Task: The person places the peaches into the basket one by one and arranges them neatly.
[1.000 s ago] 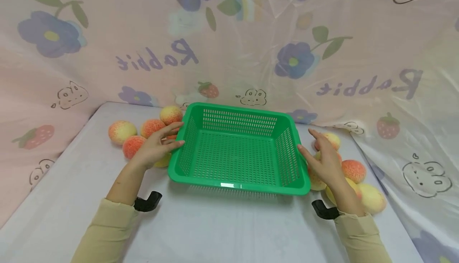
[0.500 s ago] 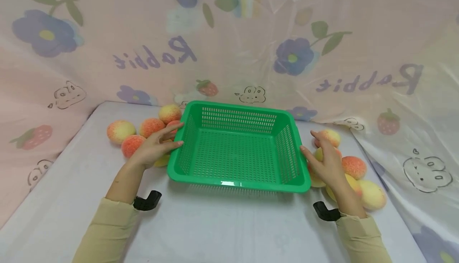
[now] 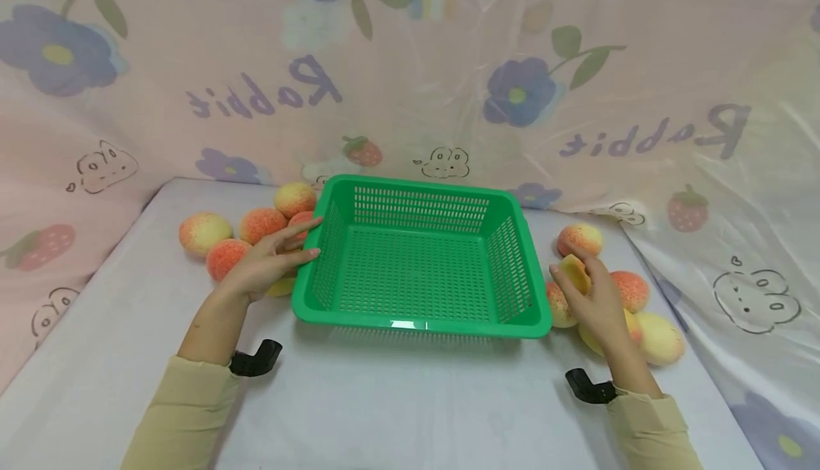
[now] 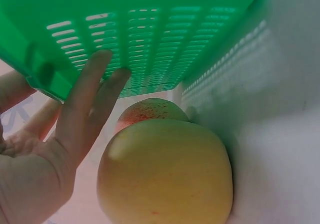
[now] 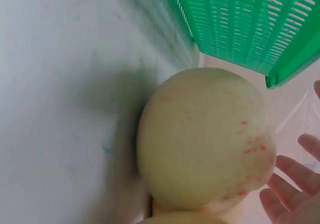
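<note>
A green plastic basket (image 3: 423, 326) with slotted walls sits mid-table. My left hand (image 3: 259, 267) holds its left side: thumb and index finger lie on the rim, and other fingers (image 4: 82, 101) reach underneath against the outer wall. Below that hand are a yellow peach (image 4: 165, 174) and a redder peach (image 4: 152, 108). On the right, my right hand (image 3: 598, 303) hovers over several peaches, fingers spread. A yellowish peach (image 3: 574, 274) shows between its thumb and fingers. In the right wrist view, the fingertips are near a large pale peach (image 5: 200, 139).
More peaches lie left of the basket, among them a yellow-red peach (image 3: 205, 233) and a red peach (image 3: 227, 260). At the right edge of the white table (image 3: 410, 406) are a red peach (image 3: 631, 290) and a yellow peach (image 3: 661, 340). A printed curtain (image 3: 410, 78) hangs close behind.
My right hand has moved away from the basket's right rim to over the right-hand peaches, and its fingers have come down around one. My left hand stays at the rim. The head view has shifted slightly.
</note>
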The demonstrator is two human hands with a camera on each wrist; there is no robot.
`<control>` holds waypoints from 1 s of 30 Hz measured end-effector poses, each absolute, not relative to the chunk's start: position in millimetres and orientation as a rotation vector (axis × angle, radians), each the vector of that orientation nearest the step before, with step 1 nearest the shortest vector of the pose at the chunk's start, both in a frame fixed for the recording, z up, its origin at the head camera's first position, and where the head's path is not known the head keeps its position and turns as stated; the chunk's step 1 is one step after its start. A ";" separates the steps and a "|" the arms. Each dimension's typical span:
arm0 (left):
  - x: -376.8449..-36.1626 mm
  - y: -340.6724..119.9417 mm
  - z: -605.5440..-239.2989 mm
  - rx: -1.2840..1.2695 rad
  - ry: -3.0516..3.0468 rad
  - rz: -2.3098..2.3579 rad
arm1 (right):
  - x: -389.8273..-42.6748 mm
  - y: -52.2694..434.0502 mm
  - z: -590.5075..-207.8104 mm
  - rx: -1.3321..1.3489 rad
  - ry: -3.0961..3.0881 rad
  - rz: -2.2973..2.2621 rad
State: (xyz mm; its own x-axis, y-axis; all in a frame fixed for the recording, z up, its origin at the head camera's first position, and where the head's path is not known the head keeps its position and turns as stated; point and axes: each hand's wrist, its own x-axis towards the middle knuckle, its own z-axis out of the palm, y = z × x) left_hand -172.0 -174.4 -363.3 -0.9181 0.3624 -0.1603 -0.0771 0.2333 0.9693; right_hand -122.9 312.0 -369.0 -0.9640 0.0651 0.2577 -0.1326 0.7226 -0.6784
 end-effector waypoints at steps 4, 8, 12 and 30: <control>-172.4 -172.9 -362.1 0.253 2.166 1.718 | -120.4 315.2 -371.8 0.058 -2.638 1.082; -170.4 -173.5 -361.1 0.243 2.184 1.708 | -117.6 316.0 -374.7 0.038 -2.632 1.110; -169.1 -175.3 -361.2 0.236 2.177 1.707 | -114.3 316.8 -378.3 0.000 -2.642 1.116; -170.2 -173.9 -363.3 0.229 2.148 1.708 | -98.9 321.0 -384.6 0.007 -2.768 0.942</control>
